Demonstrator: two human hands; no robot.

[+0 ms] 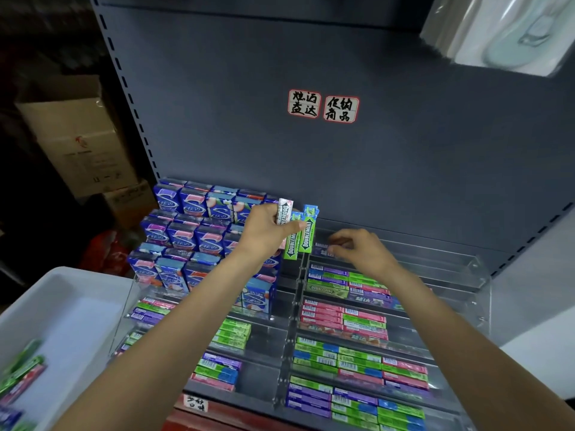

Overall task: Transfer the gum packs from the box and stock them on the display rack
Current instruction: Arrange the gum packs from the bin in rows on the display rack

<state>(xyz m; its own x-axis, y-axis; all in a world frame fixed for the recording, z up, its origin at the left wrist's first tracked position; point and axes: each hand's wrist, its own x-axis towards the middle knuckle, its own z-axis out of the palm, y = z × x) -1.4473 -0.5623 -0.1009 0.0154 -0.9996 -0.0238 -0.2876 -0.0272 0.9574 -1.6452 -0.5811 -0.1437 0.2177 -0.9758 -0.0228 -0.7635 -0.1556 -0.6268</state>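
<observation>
left hand (264, 231) grips several gum packs (303, 234); right hand (357, 250) seemingly pinches a purple pack (322, 250) on the rack (451, 269).

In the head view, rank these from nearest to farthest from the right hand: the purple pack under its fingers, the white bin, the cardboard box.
From the right hand:
1. Purple pack, at its fingertips on the rack's top right tier.
2. White bin, lower left, beside the rack.
3. Cardboard box, far left, behind the rack.

We note a dark grey metal back panel (311, 144) bearing two handwritten labels (323, 107); cardboard cartons (77, 135) stacked in dim shadow to its left.
</observation>
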